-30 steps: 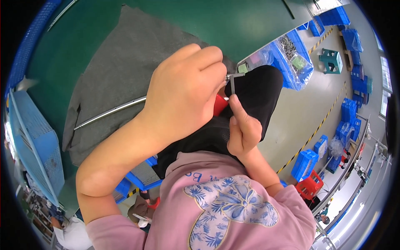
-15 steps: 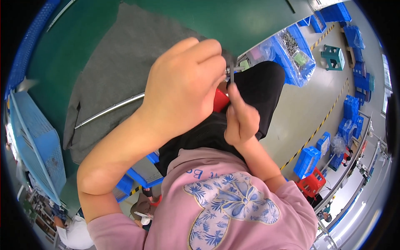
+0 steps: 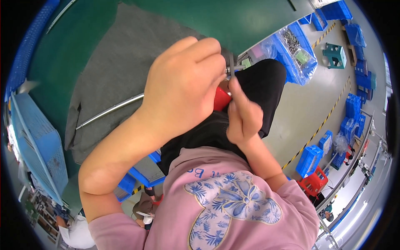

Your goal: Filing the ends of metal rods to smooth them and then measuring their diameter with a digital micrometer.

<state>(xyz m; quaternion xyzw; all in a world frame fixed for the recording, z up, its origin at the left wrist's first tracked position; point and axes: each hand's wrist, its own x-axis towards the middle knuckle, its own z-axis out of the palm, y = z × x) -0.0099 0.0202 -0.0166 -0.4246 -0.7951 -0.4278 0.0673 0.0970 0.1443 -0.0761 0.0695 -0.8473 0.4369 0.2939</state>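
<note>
My left hand (image 3: 183, 81) is closed in a fist around a slim shiny metal rod (image 3: 110, 110). The rod runs out of the fist toward the left over the grey cloth, and its other end (image 3: 239, 68) pokes out by the fingertips. Just right of that fist, my right hand (image 3: 246, 118) has its fingers curled and its thumb raised against a thin flat grey metal bar (image 3: 232, 64). This bar stands crosswise at the rod's right end; its kind is not clear. Below my left fingers a red object (image 3: 221, 99) shows partly.
A grey cloth (image 3: 125, 54) covers part of the green tabletop (image 3: 200, 16). Light blue perforated baskets (image 3: 41, 146) stand at left. Right of my knee is a blue bin (image 3: 293, 54) of metal parts. Farther right are a green stool (image 3: 334, 56), blue crates (image 3: 309, 160) and a red stool (image 3: 313, 181).
My right hand has shifted slightly right, and its thumb tip has risen along the flat bar. My left hand and the rod stay almost in place.
</note>
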